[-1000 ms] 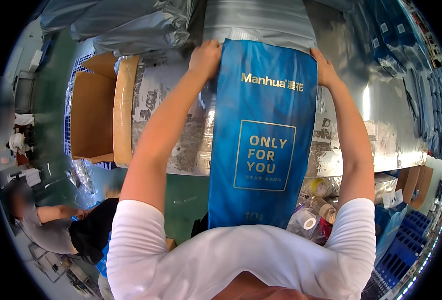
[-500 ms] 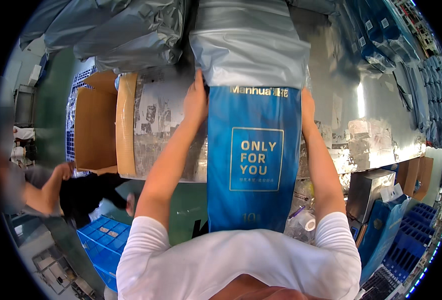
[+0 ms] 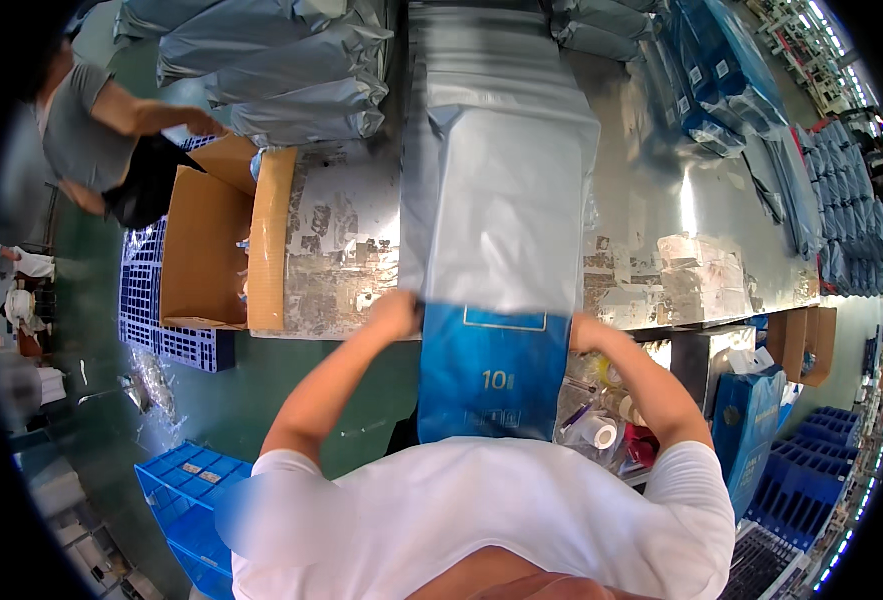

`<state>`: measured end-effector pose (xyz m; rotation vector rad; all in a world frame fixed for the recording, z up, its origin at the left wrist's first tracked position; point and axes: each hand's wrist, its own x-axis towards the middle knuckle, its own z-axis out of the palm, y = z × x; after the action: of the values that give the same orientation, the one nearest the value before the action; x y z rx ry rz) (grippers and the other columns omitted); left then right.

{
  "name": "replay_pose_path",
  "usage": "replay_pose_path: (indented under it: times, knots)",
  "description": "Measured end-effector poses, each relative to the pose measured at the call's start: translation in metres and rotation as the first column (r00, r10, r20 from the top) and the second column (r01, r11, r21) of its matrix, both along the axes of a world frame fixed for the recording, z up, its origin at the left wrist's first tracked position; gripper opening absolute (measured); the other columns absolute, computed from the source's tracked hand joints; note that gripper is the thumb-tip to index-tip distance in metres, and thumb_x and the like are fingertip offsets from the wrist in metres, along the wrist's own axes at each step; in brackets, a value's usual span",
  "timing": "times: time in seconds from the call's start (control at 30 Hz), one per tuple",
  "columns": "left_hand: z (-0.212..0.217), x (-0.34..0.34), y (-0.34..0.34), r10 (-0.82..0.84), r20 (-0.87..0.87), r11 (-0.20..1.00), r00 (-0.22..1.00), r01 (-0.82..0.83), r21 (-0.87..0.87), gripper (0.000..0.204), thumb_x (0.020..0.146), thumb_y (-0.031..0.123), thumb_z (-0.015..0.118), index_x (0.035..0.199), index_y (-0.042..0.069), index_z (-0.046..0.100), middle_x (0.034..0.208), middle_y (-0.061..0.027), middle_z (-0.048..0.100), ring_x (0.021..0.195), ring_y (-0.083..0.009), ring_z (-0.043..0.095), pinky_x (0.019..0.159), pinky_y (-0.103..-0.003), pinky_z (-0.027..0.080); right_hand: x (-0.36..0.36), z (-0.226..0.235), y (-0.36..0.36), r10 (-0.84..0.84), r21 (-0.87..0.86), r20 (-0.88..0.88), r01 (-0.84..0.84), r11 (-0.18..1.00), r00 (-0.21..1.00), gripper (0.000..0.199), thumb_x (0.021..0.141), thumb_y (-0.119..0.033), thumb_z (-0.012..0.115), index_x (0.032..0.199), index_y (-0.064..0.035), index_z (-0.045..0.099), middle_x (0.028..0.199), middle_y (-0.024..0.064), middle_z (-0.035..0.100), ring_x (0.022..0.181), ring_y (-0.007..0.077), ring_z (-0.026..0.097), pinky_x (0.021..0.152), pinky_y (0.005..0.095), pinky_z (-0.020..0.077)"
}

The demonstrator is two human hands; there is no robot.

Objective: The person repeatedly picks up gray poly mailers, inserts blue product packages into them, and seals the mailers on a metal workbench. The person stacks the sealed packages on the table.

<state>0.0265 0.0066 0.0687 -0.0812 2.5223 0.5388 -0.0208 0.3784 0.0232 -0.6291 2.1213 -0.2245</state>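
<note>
A grey plastic bag [image 3: 507, 210] lies lengthwise before me, drawn over most of a long blue pack [image 3: 492, 375]. The pack's near end sticks out of the bag's mouth and reaches to my chest. On the left edge, my left hand [image 3: 395, 316] is closed around the bag's rim. My right hand [image 3: 590, 334] grips the opposite side of the rim, slightly blurred, its fingertips hidden behind the edge.
Filled grey bags [image 3: 292, 75] are piled at the far left, and blue packs [image 3: 722, 75] at the far right. An opened cardboard box [image 3: 207, 250] stands left of the metal table [image 3: 337, 240]. Another person [image 3: 97, 125] reaches toward it. A blue crate [image 3: 197, 470] is lower left.
Both hands have come toward me, pulling the bag's rim down over much more of the blue pack. The other person has moved farther back, an arm now extended by the box.
</note>
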Motion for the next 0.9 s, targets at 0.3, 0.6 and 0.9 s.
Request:
replay_pose_path:
  times: [0.3, 0.6, 0.9]
  knots:
    - [0.0, 0.048, 0.019, 0.0, -0.311, 0.957, 0.951, 0.09, 0.277, 0.023, 0.073, 0.018, 0.053, 0.078, -0.003, 0.063, 0.079, -0.0266, 0.059, 0.078, -0.0434, 0.057, 0.069, -0.047, 0.047, 0.056, 0.014, -0.003, -0.172, -0.571, -0.263, -0.009, 0.821, 0.949, 0.044, 0.072, -0.018, 0.055, 0.113, -0.0016, 0.053, 0.117, 0.0207, 0.052, 0.107, 0.0365, 0.049, 0.09, 0.0389, 0.0415]
    - [-0.023, 0.039, 0.015, 0.206, -0.025, 0.952, 0.978, -0.194, 0.237, 0.028, 0.078, 0.028, 0.054, 0.08, 0.002, 0.063, 0.078, -0.0203, 0.061, 0.078, -0.0369, 0.059, 0.07, -0.044, 0.047, 0.068, 0.071, 0.005, -0.31, 0.273, 0.446, 0.203, 0.94, 0.839, 0.03, 0.078, -0.031, 0.059, 0.076, -0.0014, 0.063, 0.065, 0.0201, 0.06, 0.063, 0.0342, 0.06, 0.056, 0.0398, 0.0486]
    - [-0.021, 0.06, 0.005, 0.218, -0.014, 0.908, 0.976, -0.198, 0.37, 0.033, 0.079, 0.031, 0.057, 0.069, 0.0, 0.059, 0.063, -0.0165, 0.059, 0.062, -0.029, 0.059, 0.058, -0.039, 0.045, 0.002, 0.014, -0.143, -0.319, -0.304, -0.303, 0.226, 0.926, 0.898, 0.05, 0.088, -0.038, 0.039, 0.127, -0.0071, 0.041, 0.132, 0.0184, 0.038, 0.12, 0.0326, 0.038, 0.101, 0.0395, 0.029]
